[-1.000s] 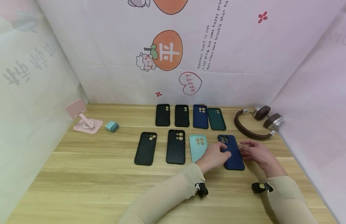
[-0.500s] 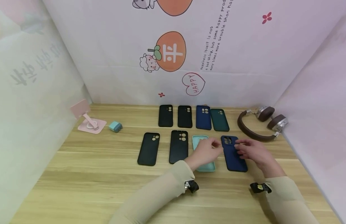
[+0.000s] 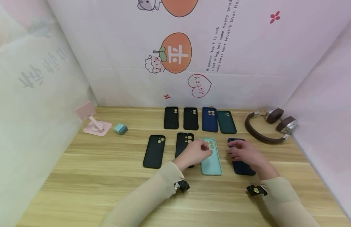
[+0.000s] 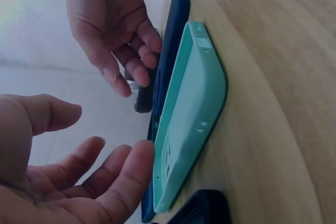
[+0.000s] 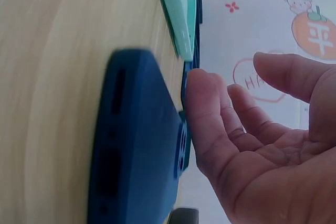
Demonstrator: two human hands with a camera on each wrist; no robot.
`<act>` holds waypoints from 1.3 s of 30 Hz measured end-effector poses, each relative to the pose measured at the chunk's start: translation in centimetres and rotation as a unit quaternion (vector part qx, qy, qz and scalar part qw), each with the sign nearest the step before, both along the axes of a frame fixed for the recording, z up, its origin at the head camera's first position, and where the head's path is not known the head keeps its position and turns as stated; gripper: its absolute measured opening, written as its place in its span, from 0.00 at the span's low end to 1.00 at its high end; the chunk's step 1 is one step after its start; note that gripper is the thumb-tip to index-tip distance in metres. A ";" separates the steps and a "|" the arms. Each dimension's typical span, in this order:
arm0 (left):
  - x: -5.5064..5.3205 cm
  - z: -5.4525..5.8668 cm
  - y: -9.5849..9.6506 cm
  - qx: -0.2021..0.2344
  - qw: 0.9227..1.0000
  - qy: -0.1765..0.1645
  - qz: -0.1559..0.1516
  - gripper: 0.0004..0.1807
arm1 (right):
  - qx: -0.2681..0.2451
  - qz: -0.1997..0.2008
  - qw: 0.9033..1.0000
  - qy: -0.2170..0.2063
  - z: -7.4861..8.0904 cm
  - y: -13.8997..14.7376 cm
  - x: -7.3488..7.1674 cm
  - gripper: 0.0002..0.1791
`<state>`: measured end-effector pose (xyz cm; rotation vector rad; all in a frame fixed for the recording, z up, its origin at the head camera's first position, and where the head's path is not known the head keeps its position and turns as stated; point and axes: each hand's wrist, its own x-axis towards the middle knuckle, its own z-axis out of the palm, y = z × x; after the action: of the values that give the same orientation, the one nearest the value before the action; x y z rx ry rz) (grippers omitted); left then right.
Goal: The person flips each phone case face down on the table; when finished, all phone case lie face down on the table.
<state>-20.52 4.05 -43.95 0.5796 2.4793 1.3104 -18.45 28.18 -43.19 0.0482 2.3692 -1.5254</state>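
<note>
My left hand [image 3: 193, 153] hovers between a black phone case [image 3: 181, 145] and a mint phone case [image 3: 211, 165], partly covering both. Its fingers are loosely bent with nothing in them. In the left wrist view a fingertip overlaps the edge of the mint case [image 4: 191, 114]; whether it touches, I cannot tell. Over the dark blue phone case [image 3: 244, 168] is my right hand [image 3: 246, 154], hiding much of that case. The right wrist view has its relaxed fingers [image 5: 207, 114] beside the blue case [image 5: 142, 140], holding nothing. Another dark case [image 3: 154, 151] lies at the front row's left end.
Along the back lie two black cases [image 3: 171, 118] [image 3: 190, 119], a blue case [image 3: 210, 119] and a dark green case [image 3: 227, 122]. Brown headphones [image 3: 260, 134] rest at right. A pink stand [image 3: 97, 126] and a teal charger plug [image 3: 120, 129] are left. Printed sheets wall the wooden table.
My left hand has moved left from beside the dark blue case, across the mint case, uncovering more of it. My right hand has shifted left over the dark blue case. The view has shifted slightly.
</note>
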 end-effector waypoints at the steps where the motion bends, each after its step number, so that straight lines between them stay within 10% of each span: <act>1: 0.1 0.0 0.0 -0.004 1.000 -0.001 -0.003 0.09 | 0.001 0.002 1.000 -0.002 0.0 -0.2 0.0 0.25; 23: 1.1 -0.4 -0.5 -0.084 0.996 -0.018 -0.020 0.18 | -0.015 -0.001 0.999 -0.030 -1.0 -2.0 -0.2 0.25; 39: 0.6 -0.7 -0.8 -0.039 0.998 -0.040 -0.020 0.16 | -0.004 -0.026 0.998 -0.061 -1.1 -2.7 -0.7 0.25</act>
<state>-19.93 3.27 -44.63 0.5444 2.4290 1.1936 -19.14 25.48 -44.27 0.1960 2.2831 -1.5094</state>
